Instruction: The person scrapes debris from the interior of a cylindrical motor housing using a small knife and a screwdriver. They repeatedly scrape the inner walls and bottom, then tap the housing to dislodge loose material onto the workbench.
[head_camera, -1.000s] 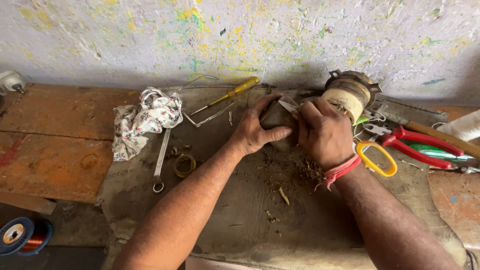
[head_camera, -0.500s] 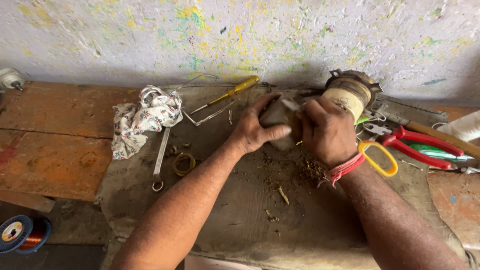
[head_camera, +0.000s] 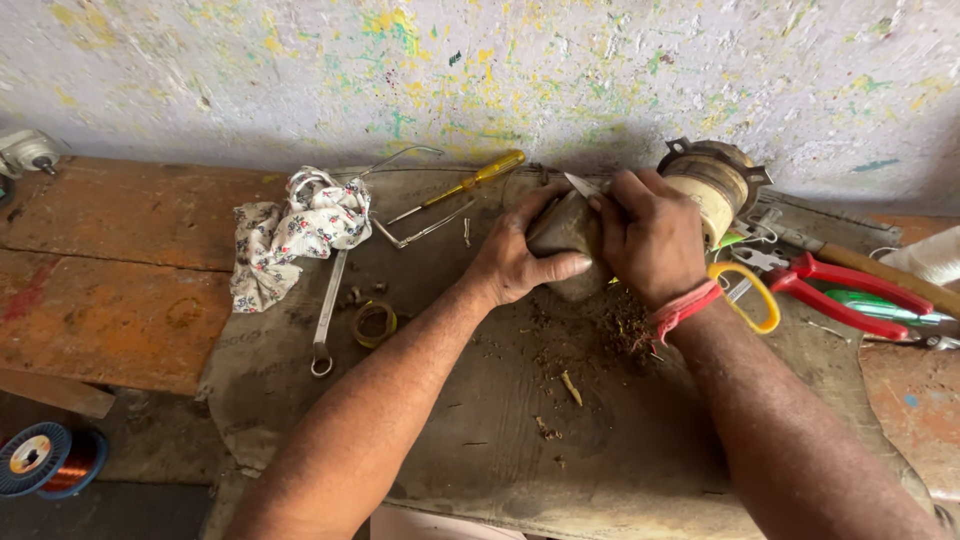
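A: In the head view, what step is in hand?

B: I judge it a scraping or cutting step. The left hand (head_camera: 520, 262) is clenched round a dark rounded lump (head_camera: 566, 232), thumb along its near side, pinning it to the sacking-covered tabletop (head_camera: 640, 440). The right hand (head_camera: 650, 238) is closed over the lump's far side, grasping a small blade (head_camera: 582, 185) whose tip pokes out above the lump.

A: Where does the lump lie relative to the fingers?

B: Between both hands, touching them; the right fingers (head_camera: 618, 205) cover its top. Just right of the lump stands a wound coil part (head_camera: 712, 185); left of it lie a yellow screwdriver (head_camera: 470, 185) and a floral rag (head_camera: 300, 225). Brown shavings (head_camera: 620, 335) lie just below it.

A: What does the next move call for?

B: Likely a steady left-hand hold and a short, controlled blade stroke away from the thumb.
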